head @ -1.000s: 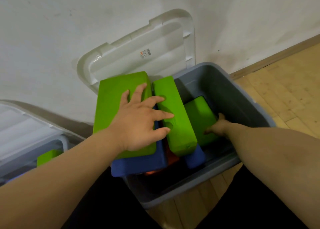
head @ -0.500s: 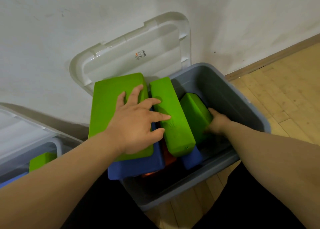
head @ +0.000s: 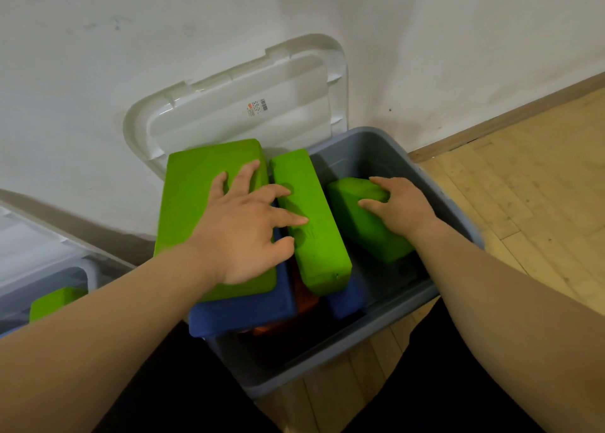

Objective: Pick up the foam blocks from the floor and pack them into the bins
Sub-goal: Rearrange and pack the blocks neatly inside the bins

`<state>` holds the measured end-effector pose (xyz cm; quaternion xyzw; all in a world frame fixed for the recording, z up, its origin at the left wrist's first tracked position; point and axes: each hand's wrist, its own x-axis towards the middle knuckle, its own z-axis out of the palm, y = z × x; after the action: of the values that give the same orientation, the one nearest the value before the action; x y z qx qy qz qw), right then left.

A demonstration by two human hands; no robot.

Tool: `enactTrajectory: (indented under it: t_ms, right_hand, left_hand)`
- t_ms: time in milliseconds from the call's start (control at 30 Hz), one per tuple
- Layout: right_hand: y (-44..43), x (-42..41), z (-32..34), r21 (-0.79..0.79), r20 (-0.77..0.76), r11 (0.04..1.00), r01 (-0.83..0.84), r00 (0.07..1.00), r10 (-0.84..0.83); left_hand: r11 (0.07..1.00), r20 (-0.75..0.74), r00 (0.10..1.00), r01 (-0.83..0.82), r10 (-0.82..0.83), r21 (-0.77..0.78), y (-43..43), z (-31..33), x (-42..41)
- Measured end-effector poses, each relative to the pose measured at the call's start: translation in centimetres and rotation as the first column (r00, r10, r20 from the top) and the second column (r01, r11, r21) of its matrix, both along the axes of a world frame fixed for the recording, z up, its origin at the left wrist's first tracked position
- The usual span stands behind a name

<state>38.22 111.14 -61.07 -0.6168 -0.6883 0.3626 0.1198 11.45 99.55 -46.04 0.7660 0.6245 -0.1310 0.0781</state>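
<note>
A grey bin (head: 458, 223) stands against the wall, packed with foam blocks. My left hand (head: 248, 226) lies spread with straight fingers across a flat green block (head: 190, 203) and a second green block (head: 314, 233) standing on its edge. My right hand (head: 402, 207) grips a third green block (head: 363, 223), tilted up inside the bin's right half. Blue blocks (head: 245, 311) and an orange block (head: 304, 301) lie beneath the green ones.
The bin's white lid (head: 235, 112) leans open against the white wall. A second bin (head: 52, 282) at the left edge holds another green block (head: 55, 301). Wooden floor (head: 530, 203) spreads to the right. My dark-clothed legs fill the bottom of the view.
My right hand has lifted the third green block from flat at the bin's bottom to a tilted, raised position. The left hand stays pressed on the two green blocks.
</note>
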Motion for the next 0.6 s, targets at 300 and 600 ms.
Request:
enactTrajectory:
  t_ms: [300, 600]
  right_hand:
    - [-0.2, -1.2, -1.7, -0.416, 0.275, 0.886, -0.203, 0.901, 0.336]
    - [-1.0, -2.1, -1.7, -0.407, 0.238, 0.848, -0.341, 0.856, 0.458]
  left_hand:
    - [1.0, 0.003, 1.0, 0.0, 0.0, -0.003, 0.0, 0.1, 0.1]
    - [1.0, 0.03, 1.0, 0.0, 0.0, -0.002, -0.1, 0.1, 0.0]
